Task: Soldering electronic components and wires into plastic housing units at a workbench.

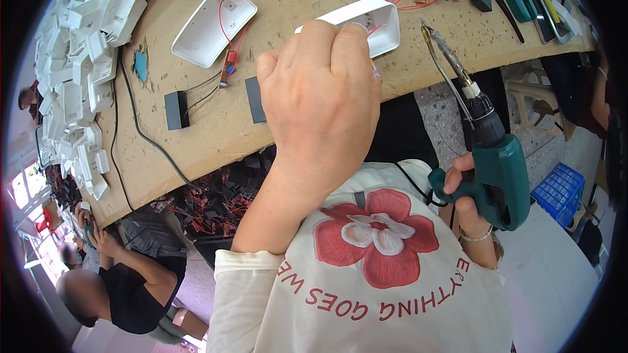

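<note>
Head view: hands clutch white shell (373, 21) at bench edge (418, 82), soldering gun (497, 167) clear.

Left hand (320, 98): raised mid-frame, back of hand toward the camera, fingers (340, 42) curled forward and down in a closed grip, knuckles uppermost. Left forearm: bare, rising from a white sleeve cuff at lower centre, wrist straight. Right hand (466, 204): low at right, fingers wrapped in a closed pistol-style grip, thumb uppermost. Right wrist: bent, wearing a thin bracelet.
</note>
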The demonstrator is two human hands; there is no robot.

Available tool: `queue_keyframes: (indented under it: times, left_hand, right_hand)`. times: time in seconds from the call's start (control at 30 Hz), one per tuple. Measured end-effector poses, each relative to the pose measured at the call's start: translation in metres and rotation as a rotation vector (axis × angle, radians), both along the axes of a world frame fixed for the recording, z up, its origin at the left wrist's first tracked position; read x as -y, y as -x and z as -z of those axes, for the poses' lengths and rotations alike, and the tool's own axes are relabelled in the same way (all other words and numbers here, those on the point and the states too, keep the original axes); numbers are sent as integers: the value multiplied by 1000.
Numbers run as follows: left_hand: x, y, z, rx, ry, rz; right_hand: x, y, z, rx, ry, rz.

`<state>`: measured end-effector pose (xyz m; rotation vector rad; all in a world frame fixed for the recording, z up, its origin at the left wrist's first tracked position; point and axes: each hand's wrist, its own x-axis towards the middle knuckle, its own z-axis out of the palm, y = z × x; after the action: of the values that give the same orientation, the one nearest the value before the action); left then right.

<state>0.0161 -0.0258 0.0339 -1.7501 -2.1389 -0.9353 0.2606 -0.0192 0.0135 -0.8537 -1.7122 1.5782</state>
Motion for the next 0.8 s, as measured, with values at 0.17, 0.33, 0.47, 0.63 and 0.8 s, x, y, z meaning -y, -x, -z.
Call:
queue_keyframes:
  times: [0.17, 0.33, 0.47, 0.63, 0.8]
  left_hand:
    - [0, 0, 8, 19, 10, 26]
    - [-4, 4, 17, -72, -208, -23]
    - [-5, 3, 12, -79, -161, -61]
    - [-7, 12, 24, 34, -150, 26]
    - [-8, 14, 27, 186, -116, 70]
  right_hand:
    - [2, -2, 0, 12, 38, 16]
    - [3, -2, -4, 13, 46, 4]
    - [-1, -1, 0, 14, 51, 14]
    - [-5, 1, 0, -14, 77, 35]
    - [-2, 5, 5, -90, 89, 57]
